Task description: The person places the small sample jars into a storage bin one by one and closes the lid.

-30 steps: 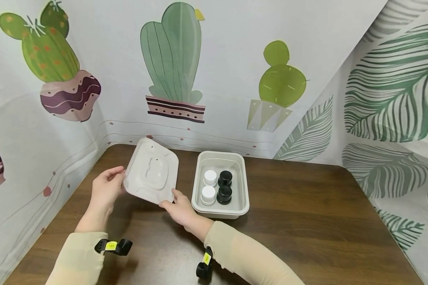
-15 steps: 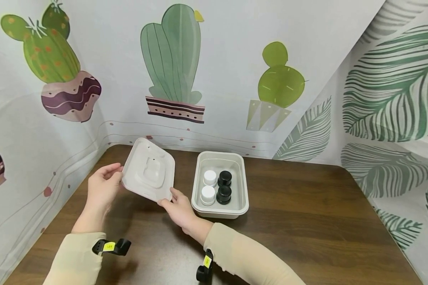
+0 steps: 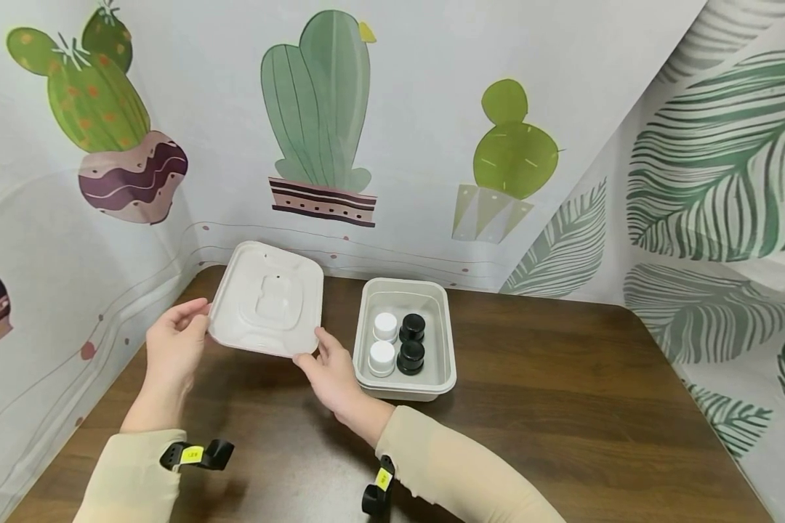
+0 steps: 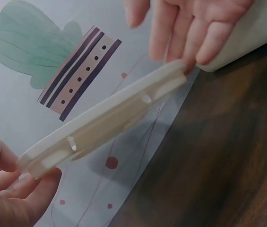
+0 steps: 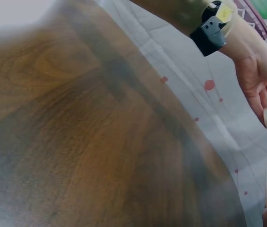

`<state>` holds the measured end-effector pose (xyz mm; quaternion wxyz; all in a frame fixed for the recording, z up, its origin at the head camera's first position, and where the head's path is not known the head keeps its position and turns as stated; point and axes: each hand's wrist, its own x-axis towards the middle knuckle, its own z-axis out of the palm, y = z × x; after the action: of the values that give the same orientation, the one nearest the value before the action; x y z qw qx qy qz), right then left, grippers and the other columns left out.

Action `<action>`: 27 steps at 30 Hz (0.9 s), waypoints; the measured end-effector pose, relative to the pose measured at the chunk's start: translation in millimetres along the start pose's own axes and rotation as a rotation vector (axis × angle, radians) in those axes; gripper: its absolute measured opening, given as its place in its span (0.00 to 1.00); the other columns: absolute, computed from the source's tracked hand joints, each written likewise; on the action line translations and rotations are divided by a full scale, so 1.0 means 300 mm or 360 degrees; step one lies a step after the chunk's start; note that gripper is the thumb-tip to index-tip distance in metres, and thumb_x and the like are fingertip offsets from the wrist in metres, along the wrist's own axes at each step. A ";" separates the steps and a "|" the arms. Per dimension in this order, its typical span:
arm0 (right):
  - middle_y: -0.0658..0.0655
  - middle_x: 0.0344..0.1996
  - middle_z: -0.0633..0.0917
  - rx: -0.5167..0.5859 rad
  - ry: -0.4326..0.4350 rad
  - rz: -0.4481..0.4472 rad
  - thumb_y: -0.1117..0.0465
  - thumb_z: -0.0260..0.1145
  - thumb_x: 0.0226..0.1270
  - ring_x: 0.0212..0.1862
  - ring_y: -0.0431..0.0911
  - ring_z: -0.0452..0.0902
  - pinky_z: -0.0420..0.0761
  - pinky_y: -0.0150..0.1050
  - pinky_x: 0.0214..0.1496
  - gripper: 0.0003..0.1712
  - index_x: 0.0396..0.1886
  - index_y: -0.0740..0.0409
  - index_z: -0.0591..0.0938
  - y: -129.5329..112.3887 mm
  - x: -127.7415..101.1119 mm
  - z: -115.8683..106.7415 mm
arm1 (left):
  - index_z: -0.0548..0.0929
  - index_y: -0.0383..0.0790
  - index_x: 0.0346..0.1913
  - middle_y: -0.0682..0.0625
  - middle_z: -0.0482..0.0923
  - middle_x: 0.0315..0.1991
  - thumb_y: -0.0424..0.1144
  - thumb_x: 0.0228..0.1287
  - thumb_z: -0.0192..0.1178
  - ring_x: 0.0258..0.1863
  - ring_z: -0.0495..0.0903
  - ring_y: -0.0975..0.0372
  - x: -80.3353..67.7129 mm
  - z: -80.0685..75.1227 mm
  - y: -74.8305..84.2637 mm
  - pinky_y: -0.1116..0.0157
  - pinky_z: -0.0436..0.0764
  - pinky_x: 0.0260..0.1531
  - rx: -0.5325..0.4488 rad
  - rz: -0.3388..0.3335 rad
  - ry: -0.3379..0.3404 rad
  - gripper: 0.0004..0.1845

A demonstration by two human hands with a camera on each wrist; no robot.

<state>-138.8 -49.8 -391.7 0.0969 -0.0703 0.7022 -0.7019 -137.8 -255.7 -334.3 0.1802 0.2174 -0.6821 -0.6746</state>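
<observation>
A white rectangular lid point(image 3: 268, 299) is held tilted above the table's left part, its broad face with a raised middle towards the head camera. My left hand point(image 3: 175, 347) pinches its left edge between thumb and fingers. At the lid's lower right corner my right hand point(image 3: 333, 374) holds on, thumb apart from the fingers. The left wrist view shows the lid point(image 4: 107, 116) edge-on between both hands. To the right stands an open pale tub point(image 3: 442, 349); inside are two white-capped containers point(image 3: 382, 357) and two black-capped ones point(image 3: 411, 357), in two columns.
The brown wooden table point(image 3: 549, 407) extends to the right of the tub. A white cloth printed with cacti and leaves point(image 3: 419, 145) hangs behind and at both sides. Black straps point(image 3: 196, 455) with small devices circle both wrists.
The lid has turned so its lower edge is nearer level, and it has risen slightly. My left hand has shifted a little left with it. Tub and capped containers stay put.
</observation>
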 end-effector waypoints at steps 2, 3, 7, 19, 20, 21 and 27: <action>0.63 0.70 0.62 0.0036 0.0022 -0.0018 0.59 0.61 0.59 0.72 0.53 0.56 0.61 0.45 0.71 0.38 0.69 0.64 0.62 -0.008 0.003 -0.004 | 0.78 0.39 0.47 0.63 0.78 0.31 0.26 0.62 0.48 0.30 0.77 0.73 0.001 0.001 -0.002 0.78 0.79 0.25 0.0027 0.0003 0.0017 0.14; 0.63 0.70 0.63 0.0054 0.0034 -0.0025 0.60 0.61 0.60 0.72 0.52 0.57 0.61 0.45 0.71 0.38 0.69 0.65 0.62 -0.010 0.005 -0.007 | 0.78 0.37 0.49 0.64 0.77 0.31 0.26 0.62 0.48 0.30 0.77 0.73 0.001 0.002 -0.003 0.78 0.78 0.25 0.0053 0.0007 0.0018 0.15; 0.63 0.69 0.64 0.0095 0.0060 -0.0047 0.60 0.60 0.61 0.71 0.52 0.58 0.62 0.44 0.71 0.36 0.69 0.65 0.63 -0.020 0.010 -0.016 | 0.76 0.32 0.54 0.63 0.76 0.32 0.26 0.62 0.47 0.30 0.76 0.72 -0.001 0.003 -0.007 0.78 0.78 0.25 0.0112 0.0016 0.0017 0.18; 0.63 0.68 0.66 0.0051 0.0004 0.0047 0.57 0.60 0.62 0.70 0.53 0.61 0.64 0.45 0.70 0.36 0.68 0.64 0.64 -0.053 0.013 -0.038 | 0.80 0.43 0.43 0.59 0.81 0.33 0.23 0.60 0.51 0.32 0.80 0.71 -0.041 0.037 0.042 0.78 0.81 0.26 -0.0201 0.0110 0.0038 0.14; 0.62 0.68 0.66 0.0011 -0.0003 0.0051 0.56 0.60 0.61 0.70 0.53 0.61 0.64 0.45 0.70 0.36 0.68 0.64 0.64 -0.058 0.015 -0.039 | 0.80 0.43 0.42 0.60 0.81 0.33 0.23 0.60 0.51 0.31 0.80 0.71 -0.046 0.042 0.046 0.78 0.81 0.25 -0.0213 0.0125 0.0051 0.14; 0.61 0.68 0.67 -0.0060 -0.0004 0.0049 0.56 0.60 0.60 0.70 0.52 0.61 0.63 0.45 0.71 0.36 0.68 0.64 0.65 -0.064 0.017 -0.039 | 0.80 0.43 0.42 0.59 0.81 0.33 0.22 0.60 0.51 0.31 0.81 0.71 -0.050 0.046 0.049 0.77 0.81 0.25 -0.0228 0.0136 0.0060 0.14; 0.58 0.70 0.64 -0.0545 -0.0098 -0.0060 0.54 0.61 0.59 0.73 0.47 0.54 0.57 0.43 0.74 0.36 0.67 0.62 0.67 -0.100 0.031 -0.040 | 0.80 0.41 0.40 0.57 0.80 0.33 0.22 0.60 0.50 0.31 0.80 0.69 -0.058 0.062 0.052 0.77 0.81 0.25 -0.0280 0.0157 0.0126 0.13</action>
<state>-151.7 -40.4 -362.2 0.0919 -0.1204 0.8067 -0.5712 -133.9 -230.7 -318.4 0.2583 0.1934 -0.6225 -0.7130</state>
